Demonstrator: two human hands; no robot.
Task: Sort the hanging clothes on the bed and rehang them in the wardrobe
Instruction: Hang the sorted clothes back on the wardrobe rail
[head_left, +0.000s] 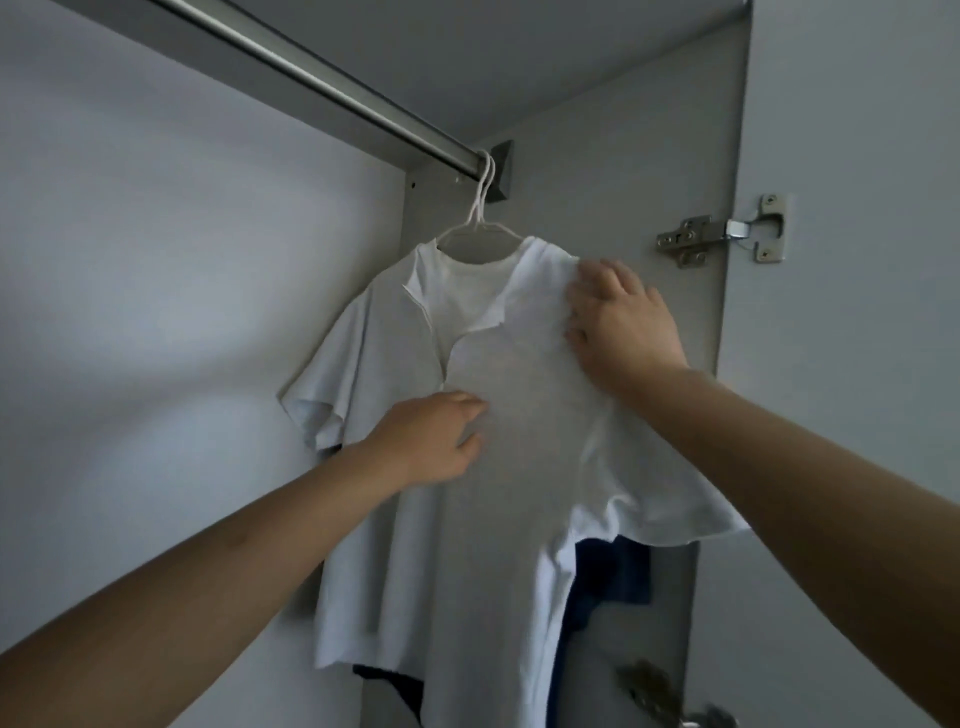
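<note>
While both arms reach up, left hand (434, 436) flat on white shirt (493, 467) — right hand (618, 322) pinching its shoulder.

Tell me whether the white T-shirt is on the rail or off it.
On. The white T-shirt hangs from a white hanger hooked over the rail.

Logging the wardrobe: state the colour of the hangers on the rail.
White, both hangers, hooked over the rail; the head view shows them.

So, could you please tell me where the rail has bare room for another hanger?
The rail is bare from the white hangers leftward. Its right end is crowded: hangers, white shirts and both hands, left hand, right hand.
</note>
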